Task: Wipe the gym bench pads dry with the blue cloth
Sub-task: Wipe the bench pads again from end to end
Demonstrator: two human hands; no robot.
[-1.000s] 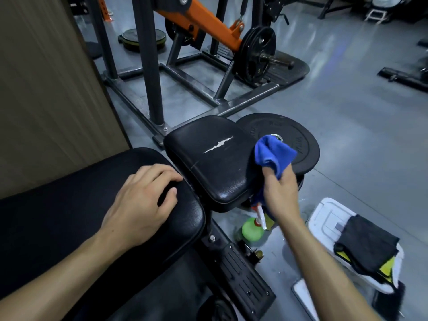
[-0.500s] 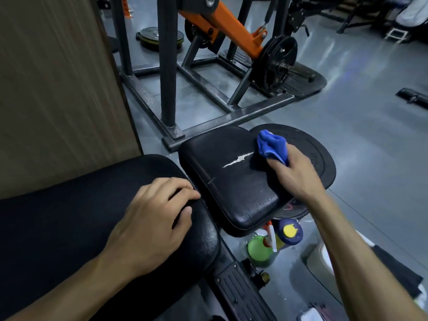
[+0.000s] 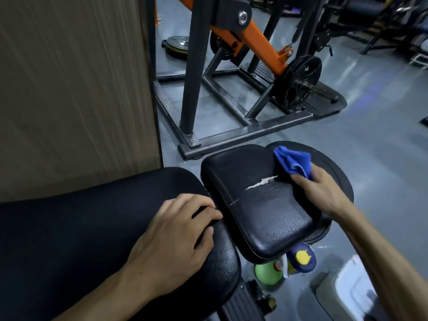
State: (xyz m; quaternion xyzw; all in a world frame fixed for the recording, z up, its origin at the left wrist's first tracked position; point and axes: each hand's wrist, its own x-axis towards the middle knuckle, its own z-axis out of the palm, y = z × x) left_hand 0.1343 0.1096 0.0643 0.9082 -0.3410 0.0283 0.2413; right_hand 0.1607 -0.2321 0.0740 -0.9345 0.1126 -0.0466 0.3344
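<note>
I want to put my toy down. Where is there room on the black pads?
The small pad is bare between its white tear and near edge. The right hand with the blue cloth crowds its far corner; the left hand covers the big pad's end.

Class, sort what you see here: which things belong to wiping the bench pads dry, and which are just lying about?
Part of the job:
blue cloth
right hand
small pad
long pad
left hand

Lying about:
green bottle
blue-capped bottle
weight plate
orange machine arm
</note>
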